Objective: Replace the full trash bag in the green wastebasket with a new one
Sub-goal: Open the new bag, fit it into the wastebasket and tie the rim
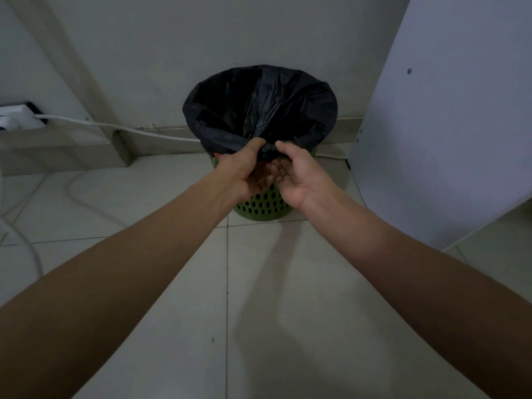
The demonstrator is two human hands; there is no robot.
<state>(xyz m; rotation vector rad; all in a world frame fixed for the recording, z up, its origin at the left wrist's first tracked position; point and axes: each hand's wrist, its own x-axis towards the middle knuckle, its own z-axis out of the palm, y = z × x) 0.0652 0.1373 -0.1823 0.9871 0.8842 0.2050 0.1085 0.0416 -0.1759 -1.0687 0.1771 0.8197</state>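
A green perforated wastebasket (260, 207) stands on the tiled floor against the wall. A black trash bag (259, 108) lines it, its edge folded over the rim, and its dark inside hides any contents. Both of my hands meet at the near rim. My left hand (243, 171) pinches the bag's bunched edge between thumb and fingers. My right hand (296, 175) holds the same bunch from the right, its thumb on top and its fingers curled underneath.
A white panel (449, 125) leans close on the basket's right. At the far left a white power strip (17, 118) sits on a low ledge, and its cable (121, 128) runs along the wall behind the basket. More cable loops on the floor at left.
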